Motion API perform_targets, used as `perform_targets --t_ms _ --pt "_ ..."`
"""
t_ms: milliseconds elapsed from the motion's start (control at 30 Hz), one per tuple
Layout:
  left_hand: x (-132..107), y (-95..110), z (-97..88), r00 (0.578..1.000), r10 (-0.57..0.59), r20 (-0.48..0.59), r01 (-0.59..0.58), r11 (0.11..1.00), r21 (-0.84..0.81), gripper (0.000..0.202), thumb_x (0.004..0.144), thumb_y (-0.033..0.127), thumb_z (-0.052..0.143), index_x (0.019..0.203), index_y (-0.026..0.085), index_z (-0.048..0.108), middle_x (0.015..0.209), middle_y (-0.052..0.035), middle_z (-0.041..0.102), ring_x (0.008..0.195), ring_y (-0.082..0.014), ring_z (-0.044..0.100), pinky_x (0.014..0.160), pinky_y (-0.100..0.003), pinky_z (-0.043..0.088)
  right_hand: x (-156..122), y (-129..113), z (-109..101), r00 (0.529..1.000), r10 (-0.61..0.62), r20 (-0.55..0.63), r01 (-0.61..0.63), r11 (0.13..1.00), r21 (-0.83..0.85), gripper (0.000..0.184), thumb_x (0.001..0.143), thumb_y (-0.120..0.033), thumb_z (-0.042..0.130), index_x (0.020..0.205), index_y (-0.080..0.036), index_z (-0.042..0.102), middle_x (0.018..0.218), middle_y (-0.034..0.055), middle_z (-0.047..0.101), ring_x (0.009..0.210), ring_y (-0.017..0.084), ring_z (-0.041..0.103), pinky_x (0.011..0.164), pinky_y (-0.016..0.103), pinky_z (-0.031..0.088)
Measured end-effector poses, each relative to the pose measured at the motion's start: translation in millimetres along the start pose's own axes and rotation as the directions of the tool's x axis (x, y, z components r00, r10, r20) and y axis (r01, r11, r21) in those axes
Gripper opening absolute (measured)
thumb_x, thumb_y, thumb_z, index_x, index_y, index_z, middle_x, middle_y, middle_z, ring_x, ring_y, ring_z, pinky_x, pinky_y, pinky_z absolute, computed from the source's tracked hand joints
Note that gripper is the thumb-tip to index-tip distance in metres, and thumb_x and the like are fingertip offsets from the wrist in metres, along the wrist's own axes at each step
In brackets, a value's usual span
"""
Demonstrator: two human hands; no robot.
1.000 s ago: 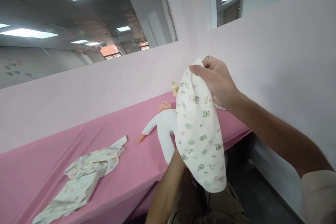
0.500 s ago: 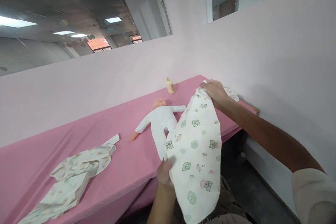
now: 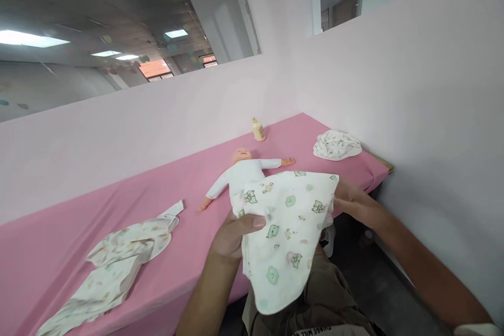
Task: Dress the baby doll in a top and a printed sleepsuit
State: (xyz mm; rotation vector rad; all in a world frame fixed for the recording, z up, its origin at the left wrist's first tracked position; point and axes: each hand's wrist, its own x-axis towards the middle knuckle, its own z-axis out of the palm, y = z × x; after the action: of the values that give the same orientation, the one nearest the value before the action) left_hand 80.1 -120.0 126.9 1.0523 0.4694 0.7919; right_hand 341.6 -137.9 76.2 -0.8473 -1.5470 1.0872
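A white cloth [image 3: 291, 231] printed with green bears hangs between my hands, folded over and held above my lap. My left hand [image 3: 232, 233] grips its left edge, thumb on top and the other fingers behind the fabric. At the upper right corner, my right hand [image 3: 352, 199] is closed on the cloth, its fingertips partly hidden by it. Just beyond lies a baby doll [image 3: 238, 178] in a white suit, on its back with arms spread; the cloth hides its legs.
A pink-covered table [image 3: 189, 178] runs along the wall. On it are a pale yellow pump bottle [image 3: 258, 130], a crumpled printed cloth [image 3: 337, 145] at the right end, and printed baby clothes [image 3: 118, 262] at the left. Walls close the back and right.
My right hand has come down and toward me, folding the cloth's raised end over. The doll's far arm and the crumpled cloth are now uncovered. My left hand has risen slightly.
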Motion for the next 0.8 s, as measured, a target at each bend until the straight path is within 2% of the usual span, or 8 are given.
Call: perform_targets --t_ms 100,200,300,400,533,600,700,800 --pt "-0.3 -3.5 -1.0 0.999 0.024 -0.040 -0.025 1.000 -0.014 0.053 0.064 0.046 0.079 0.108 0.018 0.068 0.097 -0.0100 0.075 0.100 -0.0364 0.068 0.087 -0.049 0.055 -11.3 -26.8 2.2 0.990 -0.132 0.054 0.129 0.990 0.054 0.055 0.084 -0.033 0.064 0.137 -0.030 0.047 0.144 0.0074 0.048 0.135 0.028 0.042 0.107 0.045 0.041" --pt "0.0 -5.6 1.3 0.992 0.002 -0.122 -0.001 1.000 0.007 0.065 0.059 0.060 0.078 0.110 0.022 0.068 0.105 -0.0112 0.073 0.110 -0.0392 0.063 0.091 -0.050 0.052 -12.5 -39.9 3.3 0.990 -0.126 0.068 0.126 0.992 0.018 0.062 0.085 -0.027 0.064 0.142 -0.034 0.042 0.146 0.0057 0.045 0.137 0.026 0.040 0.109 0.045 0.039" --pt "0.2 -7.6 3.3 0.990 -0.024 -0.141 0.025 1.000 0.005 0.066 0.053 0.066 0.078 0.101 0.022 0.071 0.108 -0.0118 0.072 0.121 -0.0416 0.054 0.098 -0.051 0.048 -8.3 -38.3 6.9 0.988 -0.092 0.123 0.089 0.996 0.026 0.066 0.082 -0.024 0.068 0.142 -0.032 0.043 0.142 0.0072 0.050 0.132 0.027 0.045 0.104 0.046 0.045" --pt "0.8 -14.1 1.6 0.992 -0.043 -0.119 0.040 0.999 -0.028 0.063 0.052 0.071 0.075 0.092 0.022 0.072 0.102 -0.0116 0.073 0.126 -0.0414 0.051 0.101 -0.052 0.045 0.4 -31.5 11.9 0.990 -0.119 0.077 0.114 0.992 0.059 0.057 0.081 -0.024 0.069 0.135 -0.032 0.052 0.135 0.0066 0.057 0.122 0.025 0.055 0.095 0.040 0.051" --pt "3.5 -29.3 1.8 0.989 -0.100 -0.109 0.093 0.993 -0.066 0.065 0.057 0.074 0.069 0.097 0.023 0.070 0.104 -0.0114 0.073 0.128 -0.0395 0.049 0.103 -0.051 0.044 14.5 -26.8 19.7 0.986 -0.164 -0.042 0.166 0.983 0.073 0.037 0.079 -0.027 0.070 0.116 -0.028 0.067 0.122 0.0065 0.066 0.112 0.024 0.062 0.094 0.039 0.052" --pt "6.2 -35.2 5.6 0.988 -0.142 -0.062 0.137 0.987 -0.079 0.062 0.060 0.070 0.071 0.097 0.020 0.070 0.107 -0.0121 0.072 0.128 -0.0394 0.049 0.104 -0.051 0.043 19.0 -26.4 24.4 0.994 -0.100 -0.037 0.104 0.988 0.116 0.033 0.078 -0.029 0.071 0.110 -0.027 0.070 0.117 0.0062 0.068 0.109 0.026 0.063 0.093 0.039 0.052" --pt "10.7 -37.7 12.4 0.987 -0.159 -0.021 0.158 0.986 -0.059 0.049 0.071 0.051 0.074 0.105 0.016 0.068 0.107 -0.0136 0.071 0.121 -0.0365 0.056 0.103 -0.048 0.044 20.4 -25.4 31.0 0.997 0.076 -0.027 -0.065 0.958 0.280 0.027 0.078 -0.030 0.069 0.104 -0.027 0.071 0.110 0.0051 0.071 0.105 0.027 0.066 0.086 0.036 0.054" --pt "11.7 -33.9 14.7 0.984 -0.133 -0.114 0.141 0.988 0.061 0.039 0.079 0.037 0.070 0.110 0.013 0.066 0.093 -0.0128 0.073 0.101 -0.0309 0.066 0.091 -0.044 0.050 18.2 -23.2 33.9 0.972 0.231 -0.037 -0.187 0.861 0.474 0.027 0.077 -0.031 0.067 0.103 -0.026 0.071 0.105 0.0062 0.072 0.101 0.029 0.067 0.080 0.036 0.056"
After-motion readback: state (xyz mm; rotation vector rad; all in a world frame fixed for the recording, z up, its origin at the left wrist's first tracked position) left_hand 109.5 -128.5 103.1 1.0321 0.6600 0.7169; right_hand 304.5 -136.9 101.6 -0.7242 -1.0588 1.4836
